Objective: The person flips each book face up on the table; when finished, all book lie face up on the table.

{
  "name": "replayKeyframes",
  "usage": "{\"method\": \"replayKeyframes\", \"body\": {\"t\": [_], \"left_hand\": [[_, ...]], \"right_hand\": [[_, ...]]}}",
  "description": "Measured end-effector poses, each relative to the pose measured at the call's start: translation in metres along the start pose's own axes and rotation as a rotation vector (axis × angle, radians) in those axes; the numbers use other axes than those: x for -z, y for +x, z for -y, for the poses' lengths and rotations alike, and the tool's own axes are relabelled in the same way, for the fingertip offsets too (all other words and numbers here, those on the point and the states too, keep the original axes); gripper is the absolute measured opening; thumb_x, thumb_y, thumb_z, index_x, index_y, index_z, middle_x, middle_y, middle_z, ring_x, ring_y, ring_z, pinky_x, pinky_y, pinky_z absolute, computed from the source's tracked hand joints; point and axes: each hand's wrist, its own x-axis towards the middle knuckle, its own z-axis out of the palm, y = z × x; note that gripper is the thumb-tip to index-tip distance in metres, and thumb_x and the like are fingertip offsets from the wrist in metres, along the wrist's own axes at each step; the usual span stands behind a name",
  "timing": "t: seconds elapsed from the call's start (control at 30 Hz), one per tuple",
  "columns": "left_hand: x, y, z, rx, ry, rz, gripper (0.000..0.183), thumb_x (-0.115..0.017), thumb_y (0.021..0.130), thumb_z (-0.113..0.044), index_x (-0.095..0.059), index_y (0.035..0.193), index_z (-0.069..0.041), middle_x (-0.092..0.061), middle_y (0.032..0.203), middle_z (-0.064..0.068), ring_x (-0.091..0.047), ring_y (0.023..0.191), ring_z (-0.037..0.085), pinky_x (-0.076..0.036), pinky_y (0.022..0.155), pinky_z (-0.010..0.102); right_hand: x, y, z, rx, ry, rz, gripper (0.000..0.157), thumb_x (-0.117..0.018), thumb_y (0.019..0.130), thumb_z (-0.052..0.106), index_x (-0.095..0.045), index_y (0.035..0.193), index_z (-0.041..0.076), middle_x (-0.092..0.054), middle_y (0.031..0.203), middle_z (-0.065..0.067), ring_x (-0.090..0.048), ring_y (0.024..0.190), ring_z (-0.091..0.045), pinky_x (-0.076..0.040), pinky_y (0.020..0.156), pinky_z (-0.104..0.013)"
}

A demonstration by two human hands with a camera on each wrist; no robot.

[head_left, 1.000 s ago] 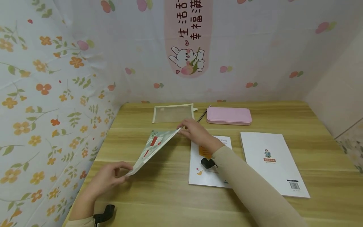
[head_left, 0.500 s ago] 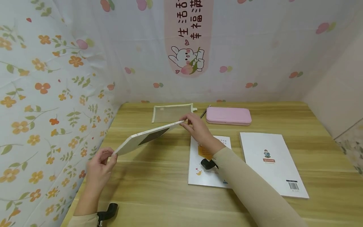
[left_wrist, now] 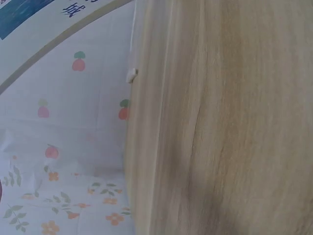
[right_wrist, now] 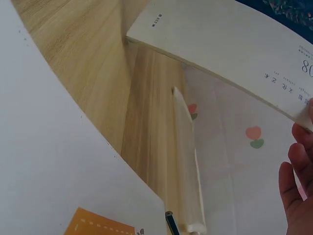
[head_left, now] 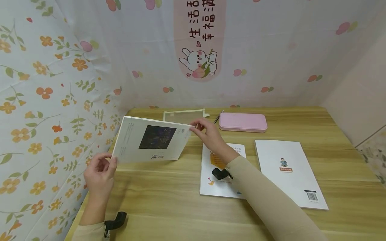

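A thin pale magazine (head_left: 128,144) with a dark picture and upside-down lettering on its cover is held tilted up off the table. My left hand (head_left: 101,170) pinches its lower left corner between thumb and fingers. At the upper right corner, my right hand (head_left: 209,135) pinches the edge. The right wrist view shows the magazine cover (right_wrist: 205,44) with the fingers of the right hand (right_wrist: 299,186) at its edge. In the left wrist view only a corner of the magazine (left_wrist: 44,32) appears, and the left hand is mostly out of frame.
Under the right forearm lies a white booklet (head_left: 211,184) with an orange hexagon. Right of it is a white book (head_left: 284,187), back cover up. A mesh zip pouch (head_left: 187,116), a dark pencil (head_left: 217,117) and a pink pencil case (head_left: 243,122) lie along the back.
The magazine has turned from its red-printed side to the side with the dark picture. My left hand has moved left and upward with its corner; the right hand has barely moved.
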Motion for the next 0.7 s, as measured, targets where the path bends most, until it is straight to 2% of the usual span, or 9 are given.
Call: {"method": "replayKeyframes", "body": {"t": [0.17,0.33,0.43,0.5,0.57,0.7], "left_hand": [[-0.001,0.000,0.008,-0.016,-0.003,0.003,0.015,-0.072,0.082,0.011,-0.067,0.095,0.015,-0.040,0.059,-0.008,-0.028,0.049,0.000,-0.021,0.044,0.018],[-0.003,0.000,0.010,-0.055,0.000,0.007,0.018,-0.072,0.079,0.013,-0.067,0.096,0.015,-0.058,0.074,-0.014,-0.027,0.051,0.000,-0.020,0.047,0.017],[-0.002,0.000,0.011,-0.076,0.050,0.047,0.014,-0.071,0.078,0.014,-0.070,0.092,0.011,-0.059,0.073,-0.007,-0.025,0.051,-0.001,-0.020,0.047,0.017],[0.000,0.000,0.010,-0.059,0.126,0.097,0.013,-0.072,0.079,0.013,-0.073,0.090,0.006,-0.058,0.069,-0.001,-0.023,0.049,-0.002,-0.020,0.046,0.017],[0.003,0.001,0.007,0.006,0.219,0.172,0.011,-0.073,0.082,0.008,-0.076,0.089,0.000,-0.060,0.070,0.005,-0.024,0.049,-0.001,-0.022,0.045,0.018],[0.010,0.001,0.005,0.188,0.410,0.414,0.007,-0.075,0.089,-0.006,-0.078,0.095,-0.009,-0.070,0.082,0.006,-0.031,0.051,0.003,-0.028,0.044,0.023]], "right_hand": [[0.001,0.000,-0.002,-0.013,0.030,-0.009,0.015,-0.070,0.099,0.020,-0.073,0.111,0.013,-0.061,0.089,-0.002,-0.053,0.082,-0.018,-0.047,0.072,-0.036],[0.000,-0.002,-0.002,-0.028,0.038,0.008,0.014,-0.070,0.099,0.021,-0.073,0.112,0.015,-0.061,0.087,0.000,-0.054,0.078,-0.017,-0.046,0.067,-0.035],[-0.002,-0.003,-0.001,-0.051,0.042,0.062,0.015,-0.069,0.100,0.022,-0.072,0.114,0.017,-0.061,0.088,0.000,-0.055,0.079,-0.017,-0.047,0.068,-0.032],[-0.003,-0.004,0.000,-0.075,0.044,0.113,0.015,-0.067,0.102,0.022,-0.071,0.115,0.018,-0.060,0.089,-0.001,-0.055,0.080,-0.018,-0.047,0.069,-0.030],[-0.004,-0.004,-0.001,-0.105,0.035,0.160,0.015,-0.065,0.103,0.022,-0.070,0.117,0.019,-0.060,0.090,-0.001,-0.055,0.080,-0.018,-0.046,0.068,-0.029],[-0.006,-0.006,-0.003,-0.153,0.025,0.254,0.019,-0.063,0.104,0.017,-0.071,0.121,0.019,-0.062,0.094,-0.001,-0.055,0.081,-0.018,-0.047,0.069,-0.028]]}}
